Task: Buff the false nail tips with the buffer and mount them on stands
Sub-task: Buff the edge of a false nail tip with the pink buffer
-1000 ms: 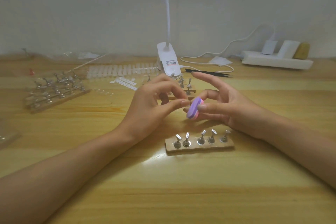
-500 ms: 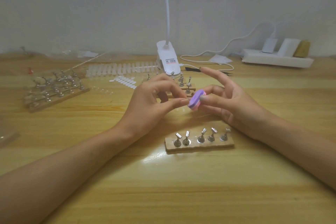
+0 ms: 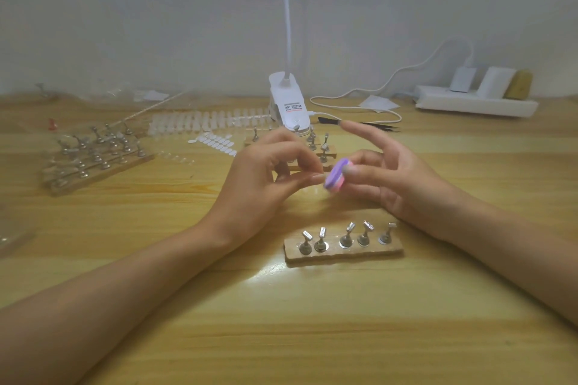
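Observation:
My right hand [image 3: 391, 178] pinches a small purple and pink buffer block [image 3: 336, 177] between thumb and middle finger, with the index finger stretched out. My left hand [image 3: 269, 178] pinches its thumb and forefinger together right against the buffer's left face; any nail tip between them is too small to make out. Below both hands a wooden strip [image 3: 344, 251] carries several bare metal nail stands. A row of clear false nail tips [image 3: 206, 123] and loose white tips [image 3: 215, 144] lie further back.
A rack with several metal stands [image 3: 93, 156] sits at the left. Another wooden stand strip [image 3: 316, 150] lies behind my hands, by a white clip lamp base [image 3: 287, 106]. Black tweezers [image 3: 359, 125], a white cable and a power strip [image 3: 475, 101] are at the back right.
The buffer in my right hand has shifted slightly up and down against my left fingertips; both hands stay close together over the stand strip.

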### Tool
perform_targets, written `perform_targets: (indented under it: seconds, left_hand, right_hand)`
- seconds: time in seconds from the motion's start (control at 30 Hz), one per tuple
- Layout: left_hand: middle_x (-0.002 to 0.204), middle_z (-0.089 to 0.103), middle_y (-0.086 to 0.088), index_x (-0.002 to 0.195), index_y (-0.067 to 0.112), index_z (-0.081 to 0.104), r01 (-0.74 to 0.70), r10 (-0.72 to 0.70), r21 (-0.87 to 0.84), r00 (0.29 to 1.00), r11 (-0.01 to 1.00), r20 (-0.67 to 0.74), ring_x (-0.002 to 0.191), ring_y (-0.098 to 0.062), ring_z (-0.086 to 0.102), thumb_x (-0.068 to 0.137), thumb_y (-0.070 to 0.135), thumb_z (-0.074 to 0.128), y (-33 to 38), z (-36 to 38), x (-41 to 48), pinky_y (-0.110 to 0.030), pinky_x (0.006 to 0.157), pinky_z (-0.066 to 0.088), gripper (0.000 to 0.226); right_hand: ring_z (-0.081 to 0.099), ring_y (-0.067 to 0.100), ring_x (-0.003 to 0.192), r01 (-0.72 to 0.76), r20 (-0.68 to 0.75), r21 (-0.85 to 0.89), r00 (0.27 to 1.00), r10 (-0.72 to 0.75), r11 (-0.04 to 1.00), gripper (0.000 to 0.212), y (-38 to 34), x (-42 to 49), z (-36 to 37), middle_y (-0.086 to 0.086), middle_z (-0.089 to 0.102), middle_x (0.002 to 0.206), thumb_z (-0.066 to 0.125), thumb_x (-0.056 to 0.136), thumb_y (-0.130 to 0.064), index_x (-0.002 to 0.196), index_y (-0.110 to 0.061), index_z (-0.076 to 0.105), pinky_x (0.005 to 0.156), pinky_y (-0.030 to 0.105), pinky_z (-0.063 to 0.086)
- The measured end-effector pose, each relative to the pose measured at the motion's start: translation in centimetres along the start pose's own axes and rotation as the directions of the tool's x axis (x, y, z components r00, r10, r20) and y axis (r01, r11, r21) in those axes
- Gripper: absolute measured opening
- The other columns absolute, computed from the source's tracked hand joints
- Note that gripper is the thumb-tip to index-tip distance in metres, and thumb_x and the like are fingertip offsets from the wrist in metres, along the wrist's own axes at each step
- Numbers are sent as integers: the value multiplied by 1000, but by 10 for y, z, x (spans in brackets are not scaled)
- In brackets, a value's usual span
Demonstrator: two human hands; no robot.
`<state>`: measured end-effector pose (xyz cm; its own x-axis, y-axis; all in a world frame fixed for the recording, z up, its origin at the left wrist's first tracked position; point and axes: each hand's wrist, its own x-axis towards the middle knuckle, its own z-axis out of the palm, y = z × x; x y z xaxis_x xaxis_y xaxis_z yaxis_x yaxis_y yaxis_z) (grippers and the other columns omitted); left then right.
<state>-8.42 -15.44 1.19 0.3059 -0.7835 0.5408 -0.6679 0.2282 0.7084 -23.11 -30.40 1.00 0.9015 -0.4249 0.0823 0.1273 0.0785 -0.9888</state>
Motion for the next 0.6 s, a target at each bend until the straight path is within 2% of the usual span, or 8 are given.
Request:
perform_targets:
  seconds: [0.07,0.1,0.17,0.23,0.33,0.47,0.57,0.6]
  left_hand:
    - [86,60,3,79,21,70,-10,10,6,1000,1000,-1,67,-1,53,80,9,77,0,0,0,-10,64,39,14]
    - [86,59,4,79,21,70,-9,9,6,1000,1000,4,67,-1,53,80,8,77,0,1,-1,-9,64,39,14]
    - [86,58,5,79,21,70,3,-3,-3,1000,1000,17,66,-2,52,80,9,78,1,1,-1,-9,63,38,14]
    - [86,58,6,79,20,71,6,-6,-10,1000,1000,10,67,-1,52,80,9,78,1,1,-1,-9,63,39,13]
    - [86,59,3,79,17,70,-8,8,4,1000,1000,-5,71,1,54,80,9,77,1,0,0,-11,64,40,11]
    - [85,59,3,79,21,70,0,0,-18,1000,1000,15,69,-1,53,80,9,78,2,0,-1,-10,64,39,15]
    - [85,58,5,79,18,70,-1,1,-7,1000,1000,-1,69,0,53,81,9,77,1,0,0,-10,64,39,12]
    - [85,58,4,79,18,70,-1,1,-7,1000,1000,6,68,-1,52,80,8,77,1,0,0,-10,64,39,13]
  right_hand:
    - [73,29,91,-20,91,-124,995,31,992,79,0,-2,4,10,67,95,75,75,-6,145,-29,45,82,38,60]
    - [73,29,91,-14,94,-124,995,26,992,78,0,-2,6,10,67,95,75,75,-6,144,-29,46,82,37,60]
    - [72,24,89,-2,-8,-3,1000,2,1000,78,0,0,2,12,66,93,72,74,-6,145,-22,45,78,30,59]
    - [72,24,88,16,-63,50,998,-13,999,78,0,0,0,18,64,97,70,75,-4,146,-20,43,76,30,60]
    - [73,32,93,5,84,-135,996,7,991,79,1,-4,7,14,66,100,74,77,-5,146,-30,43,84,43,60]
    - [72,21,87,40,-74,14,996,-39,999,81,1,-1,2,14,64,95,71,73,-7,147,-21,42,77,30,59]
    - [74,31,90,7,80,-135,997,4,991,81,0,-5,8,10,67,98,75,76,-7,146,-32,43,79,38,60]
    - [74,32,90,19,84,-137,996,-7,990,81,1,-4,9,9,67,97,75,76,-7,146,-32,43,79,38,60]
